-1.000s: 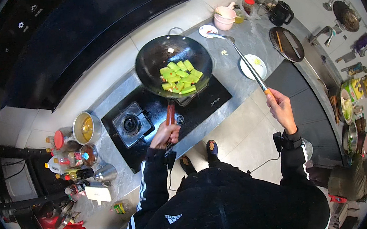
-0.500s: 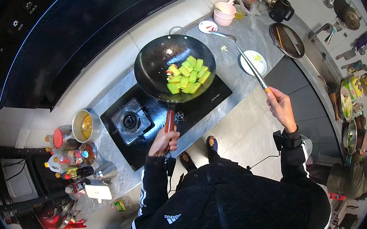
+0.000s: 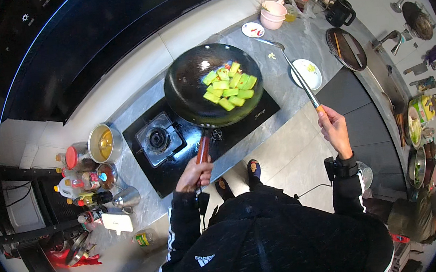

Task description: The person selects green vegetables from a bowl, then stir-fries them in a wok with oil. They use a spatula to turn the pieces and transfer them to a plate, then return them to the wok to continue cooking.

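My left hand (image 3: pixel 195 175) is closed around the reddish-brown handle of a black wok (image 3: pixel 184 83). The wok hides the right side of the black gas hob (image 3: pixel 153 174); I cannot tell whether it rests there or is lifted. Flat pieces of green vegetable (image 3: pixel 230 86) lie bunched in its right half, with small red bits among them. Off to the right, my right hand (image 3: pixel 334 130) grips the orange end of a long metal spatula (image 3: pixel 300 75). Its head is outside the wok, over the counter near a small white plate with red pieces (image 3: pixel 252 30).
A white plate with greenish bits (image 3: pixel 306 74) stands by the spatula's shaft. Pink bowls (image 3: pixel 272 16), a black kettle (image 3: pixel 340 12) and a round lid (image 3: pixel 346 49) line the far right. A metal pot (image 3: pixel 105 143) and several bottles (image 3: pixel 86 180) crowd the left counter.
The wok has come slightly toward me with my left hand. Its green pieces have tumbled and lie differently. My right hand still keeps the spatula outside the wok, and the view has shifted a little.
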A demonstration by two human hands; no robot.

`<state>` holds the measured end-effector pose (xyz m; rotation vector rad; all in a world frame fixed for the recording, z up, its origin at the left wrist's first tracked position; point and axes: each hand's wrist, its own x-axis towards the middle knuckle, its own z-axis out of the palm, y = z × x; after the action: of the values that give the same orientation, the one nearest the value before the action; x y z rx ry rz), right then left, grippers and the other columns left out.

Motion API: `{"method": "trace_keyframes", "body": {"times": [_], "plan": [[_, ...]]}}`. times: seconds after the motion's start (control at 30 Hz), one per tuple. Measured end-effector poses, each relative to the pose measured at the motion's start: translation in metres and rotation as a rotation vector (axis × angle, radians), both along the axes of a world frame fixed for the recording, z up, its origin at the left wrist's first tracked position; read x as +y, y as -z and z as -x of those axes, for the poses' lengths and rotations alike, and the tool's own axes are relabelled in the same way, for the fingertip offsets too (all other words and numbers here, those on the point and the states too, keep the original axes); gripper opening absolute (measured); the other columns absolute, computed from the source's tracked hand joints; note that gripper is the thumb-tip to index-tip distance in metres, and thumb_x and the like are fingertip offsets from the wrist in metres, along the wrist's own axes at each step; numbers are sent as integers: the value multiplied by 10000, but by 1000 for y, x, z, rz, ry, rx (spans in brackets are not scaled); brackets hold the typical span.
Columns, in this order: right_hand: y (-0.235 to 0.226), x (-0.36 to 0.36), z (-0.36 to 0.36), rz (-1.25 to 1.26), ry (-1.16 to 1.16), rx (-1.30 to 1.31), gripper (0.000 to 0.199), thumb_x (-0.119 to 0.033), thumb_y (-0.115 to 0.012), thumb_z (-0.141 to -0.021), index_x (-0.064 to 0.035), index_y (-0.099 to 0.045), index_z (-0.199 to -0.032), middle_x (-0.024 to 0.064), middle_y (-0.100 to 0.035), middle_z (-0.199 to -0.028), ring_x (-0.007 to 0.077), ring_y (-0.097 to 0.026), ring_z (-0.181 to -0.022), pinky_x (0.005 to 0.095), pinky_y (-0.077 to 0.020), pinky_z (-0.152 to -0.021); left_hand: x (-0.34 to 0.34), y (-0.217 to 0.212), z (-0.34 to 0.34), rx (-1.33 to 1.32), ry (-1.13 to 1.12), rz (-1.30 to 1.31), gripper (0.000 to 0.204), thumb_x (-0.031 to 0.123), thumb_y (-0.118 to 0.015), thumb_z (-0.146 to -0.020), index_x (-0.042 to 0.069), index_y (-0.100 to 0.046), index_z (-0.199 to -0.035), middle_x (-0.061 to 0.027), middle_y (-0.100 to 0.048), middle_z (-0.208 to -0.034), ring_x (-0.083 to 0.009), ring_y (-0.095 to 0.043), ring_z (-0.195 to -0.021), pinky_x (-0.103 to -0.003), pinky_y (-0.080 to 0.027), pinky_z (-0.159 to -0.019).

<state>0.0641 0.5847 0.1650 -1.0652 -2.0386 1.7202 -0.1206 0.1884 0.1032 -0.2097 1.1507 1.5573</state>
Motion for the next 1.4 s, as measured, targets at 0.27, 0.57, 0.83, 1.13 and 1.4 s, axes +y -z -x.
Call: {"method": "trace_keyframes", "body": {"times": [0.27, 0.57, 0.83, 1.13, 1.4], "plan": [[-4, -1, 7, -10, -72, 27, 366, -248, -609, -1009, -9, -624, -1286, -68, -512, -711, -5, -376, -509, 183, -288, -442, 30, 19, 11, 21, 18, -30, 271, 40, -632, -859, 123, -418, -1003, 61, -403, -642, -38, -369, -450, -207, -312, -386], [2, -7, 8, -29, -72, 13, 388, -270, -613, -1010, -4, -621, -1292, -62, -528, -714, 1, -390, -523, 185, -305, -460, 37, 38, -3, 25, 19, -36, 277, 41, -648, -859, 118, -429, -1011, 69, -406, -624, -29, -369, -438, -207, -313, -377], [17, -26, 22, 43, -121, -3, 382, -242, -618, -1003, -4, -603, -1301, -48, -536, -727, 6, -405, -513, 184, -308, -443, 39, 65, -7, 21, -2, -126, 233, 56, -627, -902, 130, -448, -1031, 73, -407, -644, -27, -364, -450, -205, -299, -380], [19, -61, 46, 273, -213, -49, 287, -311, -583, -1017, -87, -616, -1193, -90, -414, -678, -6, -326, -477, 161, -273, -395, 51, 90, -4, 152, -61, -99, 431, 499, -606, -960, 112, -477, -1098, 15, -548, -734, -81, -524, -498, -238, -431, -395], [25, -50, 60, 1514, -205, 260, 448, -281, -379, -1094, 17, -386, -1429, -1, -414, -790, 49, -379, -519, 197, -338, -432, 52, 83, -4, 94, -79, -111, 449, 464, -563, -983, 27, -585, -881, -58, -588, -707, -142, -573, -503, -282, -449, -414]]}}
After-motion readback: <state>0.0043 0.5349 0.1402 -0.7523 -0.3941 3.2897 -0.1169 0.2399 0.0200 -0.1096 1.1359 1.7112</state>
